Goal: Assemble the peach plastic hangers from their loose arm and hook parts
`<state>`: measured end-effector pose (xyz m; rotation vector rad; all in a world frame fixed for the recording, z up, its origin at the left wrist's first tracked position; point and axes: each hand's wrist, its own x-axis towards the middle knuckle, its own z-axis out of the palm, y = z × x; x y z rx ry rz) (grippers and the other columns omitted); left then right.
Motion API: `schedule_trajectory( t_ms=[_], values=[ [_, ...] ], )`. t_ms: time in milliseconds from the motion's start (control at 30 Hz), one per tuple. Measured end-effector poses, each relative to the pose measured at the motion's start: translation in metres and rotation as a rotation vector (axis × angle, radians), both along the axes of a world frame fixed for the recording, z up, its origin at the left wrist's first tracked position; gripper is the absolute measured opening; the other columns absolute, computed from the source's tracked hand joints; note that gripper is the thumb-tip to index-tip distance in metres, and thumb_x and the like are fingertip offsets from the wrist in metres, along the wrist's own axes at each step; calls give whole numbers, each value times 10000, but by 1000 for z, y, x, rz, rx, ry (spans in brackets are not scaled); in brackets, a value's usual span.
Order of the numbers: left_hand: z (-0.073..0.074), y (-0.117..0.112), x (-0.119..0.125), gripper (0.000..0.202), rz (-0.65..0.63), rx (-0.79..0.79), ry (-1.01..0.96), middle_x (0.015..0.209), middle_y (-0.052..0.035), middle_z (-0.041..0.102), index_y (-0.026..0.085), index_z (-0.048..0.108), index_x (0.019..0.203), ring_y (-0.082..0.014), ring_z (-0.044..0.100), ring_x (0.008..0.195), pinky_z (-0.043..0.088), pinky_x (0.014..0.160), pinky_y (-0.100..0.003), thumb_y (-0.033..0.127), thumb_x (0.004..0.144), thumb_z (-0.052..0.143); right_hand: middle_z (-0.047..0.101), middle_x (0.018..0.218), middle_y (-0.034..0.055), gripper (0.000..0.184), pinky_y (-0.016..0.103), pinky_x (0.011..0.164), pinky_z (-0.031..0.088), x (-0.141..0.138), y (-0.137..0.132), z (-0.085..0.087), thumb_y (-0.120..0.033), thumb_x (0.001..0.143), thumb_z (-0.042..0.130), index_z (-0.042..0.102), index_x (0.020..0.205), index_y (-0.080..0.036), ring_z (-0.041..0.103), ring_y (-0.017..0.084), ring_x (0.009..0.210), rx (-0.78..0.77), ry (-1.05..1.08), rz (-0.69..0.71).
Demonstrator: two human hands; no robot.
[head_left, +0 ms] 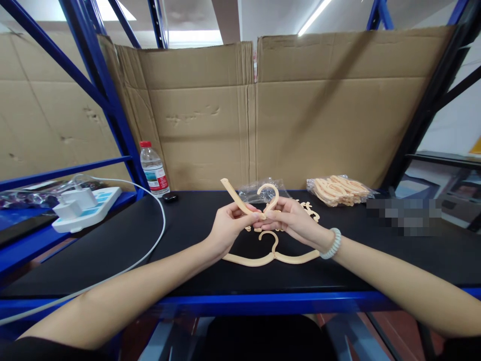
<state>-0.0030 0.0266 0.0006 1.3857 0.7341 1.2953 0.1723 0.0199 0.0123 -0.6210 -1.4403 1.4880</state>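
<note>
Pinched in my left hand (231,223) is a curved, cream-coloured hanger arm (233,194), its free end pointing up and to the left. My right hand (291,218) grips a matching hanger hook (271,193), the curl upward. Both pieces meet between my fingertips; whether they are joined is hidden by the fingers. Below my hands, a whole cream hanger (259,260) lies flat on the black tabletop, with its hook toward the back. Behind my right hand, several small cream pieces (310,209) lie loose, partly covered by the hand.
At the back right lies a clear bag of cream hanger parts (338,190). Crumpled clear plastic (259,189) rests behind my hands. A water bottle (154,170) stands back left beside a small black object (170,197). A white cable (162,225) crosses the left side from a power strip (90,208).
</note>
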Motion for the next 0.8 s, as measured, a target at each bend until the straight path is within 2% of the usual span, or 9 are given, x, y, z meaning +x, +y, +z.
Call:
schedule_trajectory(
  t_ms=[233, 333, 433, 533, 667, 800],
  values=[
    [2, -3, 1, 283, 84, 8, 24, 722, -29, 682, 121, 636, 758, -152, 649, 670, 506, 597, -242, 245, 577, 814, 680, 835, 78, 324, 304, 712, 582, -2, -2, -3, -321, 640, 791, 559, 749, -122, 696, 214, 781, -13, 5, -49],
    [2, -3, 1, 268, 81, 2, 45, 697, -25, 682, 123, 634, 740, -147, 648, 654, 507, 605, -245, 244, 581, 813, 671, 819, 72, 319, 307, 684, 574, -3, -2, -1, -340, 650, 778, 562, 751, -128, 687, 196, 754, -19, -55, -56],
    [0, -1, 0, 248, 49, -1, 56, 700, -32, 695, 128, 635, 736, -154, 660, 668, 511, 622, -247, 243, 598, 806, 630, 750, 48, 297, 251, 604, 540, 4, 3, 5, -390, 699, 724, 590, 737, -128, 640, 143, 700, -12, -156, -107],
    [-2, 1, 0, 241, 30, -17, 65, 700, -42, 698, 122, 634, 719, -143, 656, 660, 505, 619, -236, 241, 601, 807, 563, 683, 13, 260, 166, 511, 440, 20, 12, 13, -380, 751, 676, 622, 727, -126, 537, 73, 617, 69, -185, -166],
    [-3, 2, 1, 256, 41, -58, 74, 706, -54, 697, 111, 617, 683, -142, 656, 659, 503, 614, -234, 226, 576, 819, 510, 619, -21, 202, 156, 480, 379, 39, 20, 21, -326, 751, 685, 607, 749, -140, 451, 44, 536, 77, -235, -69],
    [-2, 2, 2, 268, -22, -123, 36, 725, -56, 707, 113, 585, 673, -150, 675, 673, 521, 648, -246, 189, 568, 820, 568, 683, 13, 229, 181, 516, 421, 39, 20, 21, -338, 739, 694, 584, 757, -138, 506, 68, 578, 43, -275, -41]
  ],
)
